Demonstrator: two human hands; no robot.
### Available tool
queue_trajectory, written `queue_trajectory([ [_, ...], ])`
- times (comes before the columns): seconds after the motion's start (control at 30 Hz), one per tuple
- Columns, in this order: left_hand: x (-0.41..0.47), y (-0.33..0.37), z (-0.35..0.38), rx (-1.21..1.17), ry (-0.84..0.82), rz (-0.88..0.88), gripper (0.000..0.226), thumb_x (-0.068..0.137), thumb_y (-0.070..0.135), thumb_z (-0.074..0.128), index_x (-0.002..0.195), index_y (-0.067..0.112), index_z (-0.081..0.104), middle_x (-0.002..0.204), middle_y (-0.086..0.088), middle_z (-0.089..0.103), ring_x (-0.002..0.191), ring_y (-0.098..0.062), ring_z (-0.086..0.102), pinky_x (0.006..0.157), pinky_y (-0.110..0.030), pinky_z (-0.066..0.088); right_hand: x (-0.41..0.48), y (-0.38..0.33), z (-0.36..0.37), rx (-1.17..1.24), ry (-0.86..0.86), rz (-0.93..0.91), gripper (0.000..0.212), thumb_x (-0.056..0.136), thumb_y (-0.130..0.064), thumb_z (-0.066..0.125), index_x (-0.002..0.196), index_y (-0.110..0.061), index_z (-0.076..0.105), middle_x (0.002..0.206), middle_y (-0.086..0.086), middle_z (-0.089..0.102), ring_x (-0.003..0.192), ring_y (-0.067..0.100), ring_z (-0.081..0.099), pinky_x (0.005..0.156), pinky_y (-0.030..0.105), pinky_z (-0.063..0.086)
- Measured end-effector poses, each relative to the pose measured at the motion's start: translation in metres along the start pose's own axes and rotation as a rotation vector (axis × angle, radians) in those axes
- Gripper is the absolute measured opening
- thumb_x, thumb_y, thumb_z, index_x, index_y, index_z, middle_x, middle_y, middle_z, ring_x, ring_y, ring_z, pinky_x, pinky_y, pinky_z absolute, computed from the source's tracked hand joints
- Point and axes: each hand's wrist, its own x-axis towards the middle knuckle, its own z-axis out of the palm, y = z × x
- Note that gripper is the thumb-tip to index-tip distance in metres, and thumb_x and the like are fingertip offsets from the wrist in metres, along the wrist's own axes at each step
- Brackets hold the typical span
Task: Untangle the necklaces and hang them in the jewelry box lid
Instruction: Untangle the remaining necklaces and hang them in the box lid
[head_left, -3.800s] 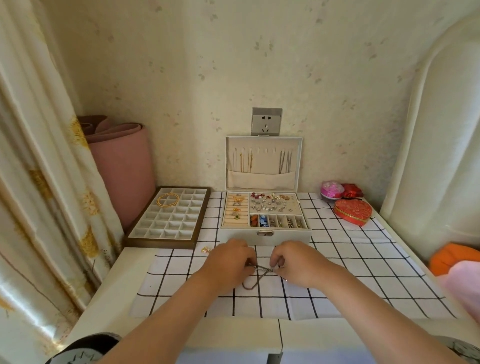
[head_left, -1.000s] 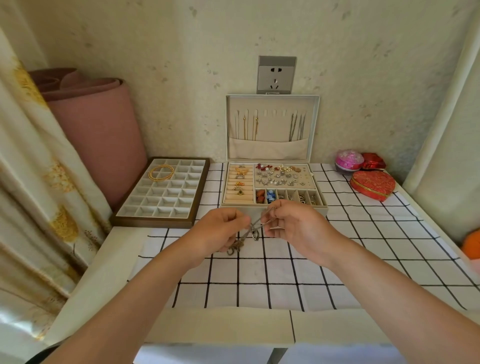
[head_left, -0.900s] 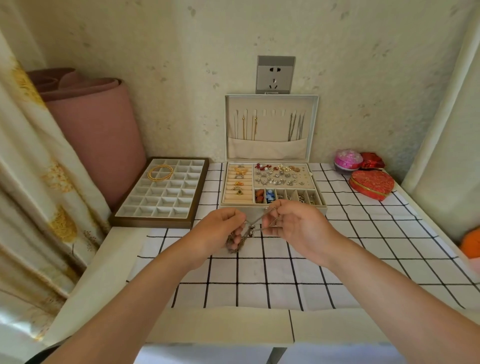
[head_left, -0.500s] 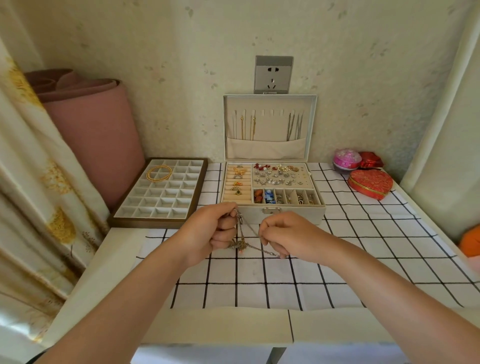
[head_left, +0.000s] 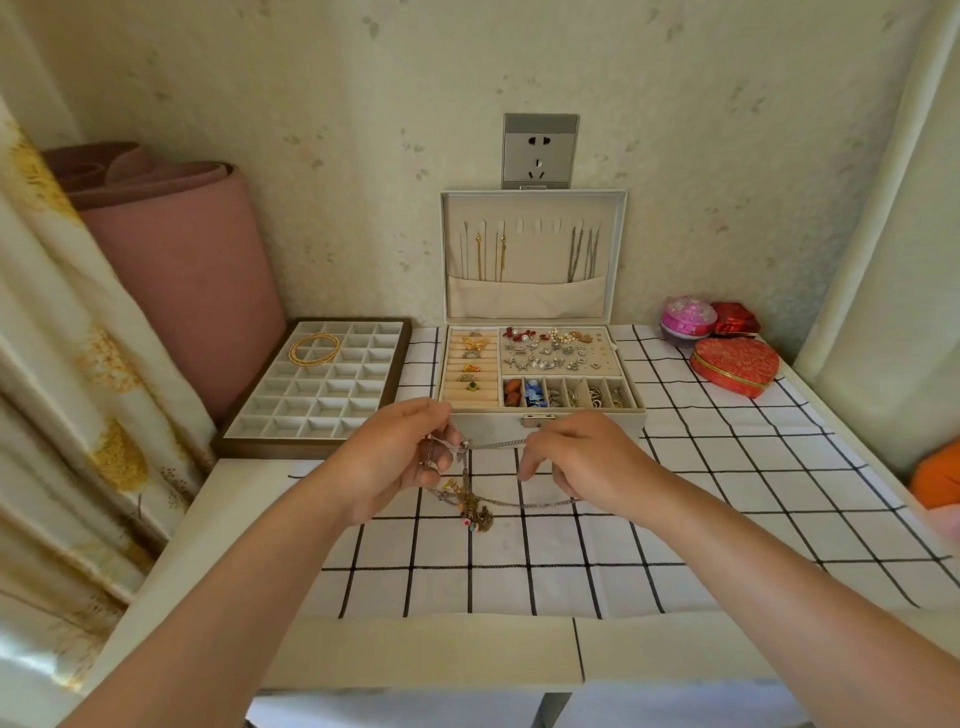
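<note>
A knot of tangled necklaces (head_left: 475, 506) with small pendants hangs just above the checked cloth, in front of the jewelry box (head_left: 540, 387). My left hand (head_left: 400, 457) pinches the chains at the top of the knot. My right hand (head_left: 582, 460) grips a silver chain that stretches from the knot in two strands, one taut between the hands, one lower. The open box lid (head_left: 532, 254) stands upright against the wall, with gold chains hung on its left hooks and darker chains on its right hooks; the middle hooks are bare.
A brown compartment tray (head_left: 317, 387) with a gold bangle lies left of the box. A pink rolled mat (head_left: 176, 270) and a curtain stand at the left. A red heart-shaped tin (head_left: 735, 366) and a pink round box (head_left: 688, 318) sit at the back right. A wall socket (head_left: 540, 150) is above the lid.
The hands lifted the tangle off the cloth and brought it toward the box. In the last half second they moved apart, drawing a silver chain out of the knot to the right.
</note>
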Motion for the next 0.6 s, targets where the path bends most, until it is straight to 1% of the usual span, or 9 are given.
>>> queue_trajectory([
  [0.03, 0.000, 0.001, 0.000, 0.005, 0.007, 0.010, 0.025, 0.105, 0.020, 0.044, 0.083, 0.010, 0.052, 0.078, -0.007, 0.058, 0.056, -0.015, 0.048, 0.044, -0.021, 0.037, 0.000, 0.000, 0.000, 0.007, -0.020, 0.028, 0.035, 0.098, -0.017, 0.050, 0.077, -0.012, 0.077, 0.059, 0.005, 0.059, 0.040, 0.008, 0.043, 0.046, 0.011, 0.037],
  [0.1, -0.001, 0.001, 0.002, 0.026, 0.016, 0.032, 0.026, 0.105, 0.020, 0.042, 0.082, 0.010, 0.049, 0.074, -0.007, 0.056, 0.054, -0.015, 0.046, 0.045, -0.022, 0.035, 0.002, 0.001, 0.001, 0.017, -0.049, 0.069, 0.029, 0.098, -0.012, 0.049, 0.090, -0.011, 0.078, 0.081, -0.002, 0.073, 0.040, -0.001, 0.047, 0.044, 0.014, 0.037],
  [0.17, -0.002, 0.001, 0.006, 0.039, 0.006, 0.057, 0.029, 0.106, 0.020, 0.041, 0.080, 0.010, 0.048, 0.071, -0.007, 0.054, 0.051, -0.015, 0.044, 0.044, -0.023, 0.032, 0.002, 0.001, 0.004, -0.016, -0.067, 0.084, 0.033, 0.096, -0.002, 0.044, 0.102, -0.008, 0.075, 0.089, -0.001, 0.073, 0.041, -0.008, 0.049, 0.043, 0.008, 0.034],
  [0.23, -0.003, 0.000, 0.011, 0.007, -0.030, 0.075, 0.030, 0.106, 0.021, 0.040, 0.079, 0.011, 0.047, 0.069, -0.006, 0.051, 0.048, -0.015, 0.038, 0.043, -0.023, 0.026, 0.002, 0.001, 0.007, -0.035, -0.081, 0.096, 0.044, 0.090, 0.010, 0.040, 0.110, -0.011, 0.073, 0.087, 0.004, 0.073, 0.042, -0.009, 0.051, 0.044, 0.011, 0.036],
  [0.3, -0.005, 0.000, 0.015, -0.046, -0.095, 0.077, 0.030, 0.107, 0.023, 0.038, 0.079, 0.012, 0.045, 0.067, -0.004, 0.049, 0.046, -0.015, 0.034, 0.043, -0.023, 0.022, 0.001, 0.001, 0.009, -0.027, -0.120, 0.098, 0.053, 0.084, 0.016, 0.040, 0.112, -0.013, 0.073, 0.095, 0.005, 0.073, 0.050, -0.010, 0.056, 0.047, 0.015, 0.041],
  [0.4, -0.008, -0.002, 0.021, -0.069, -0.193, 0.068, 0.030, 0.107, 0.024, 0.037, 0.080, 0.013, 0.044, 0.066, -0.004, 0.046, 0.045, -0.015, 0.034, 0.043, -0.023, 0.022, 0.000, -0.001, 0.013, 0.048, -0.202, 0.012, 0.050, 0.085, 0.010, 0.049, 0.119, -0.021, 0.069, 0.108, -0.004, 0.071, 0.071, -0.010, 0.060, 0.060, 0.011, 0.042],
  [0.47, -0.010, -0.003, 0.024, -0.074, -0.234, 0.056, 0.028, 0.106, 0.026, 0.038, 0.082, 0.013, 0.044, 0.066, -0.005, 0.045, 0.045, -0.015, 0.035, 0.042, -0.022, 0.025, -0.001, -0.002, 0.015, 0.164, -0.257, -0.060, 0.046, 0.086, 0.003, 0.057, 0.120, -0.026, 0.066, 0.110, -0.001, 0.070, 0.075, 0.001, 0.061, 0.063, 0.016, 0.045],
  [0.53, -0.010, -0.003, 0.026, -0.073, -0.244, 0.049, 0.027, 0.105, 0.027, 0.040, 0.082, 0.014, 0.045, 0.064, -0.005, 0.044, 0.043, -0.015, 0.036, 0.041, -0.021, 0.026, -0.001, -0.003, 0.014, 0.156, -0.247, -0.102, 0.037, 0.086, -0.005, 0.068, 0.114, -0.029, 0.068, 0.103, 0.000, 0.073, 0.072, 0.008, 0.062, 0.063, 0.021, 0.047],
  [0.6, -0.009, -0.003, 0.025, -0.056, -0.220, 0.047, 0.026, 0.105, 0.026, 0.041, 0.082, 0.014, 0.045, 0.064, -0.005, 0.043, 0.043, -0.015, 0.035, 0.041, -0.021, 0.022, 0.001, -0.002, 0.011, 0.020, -0.163, -0.120, 0.032, 0.083, -0.013, 0.077, 0.110, -0.031, 0.071, 0.090, -0.005, 0.073, 0.071, 0.006, 0.065, 0.070, 0.020, 0.048],
])
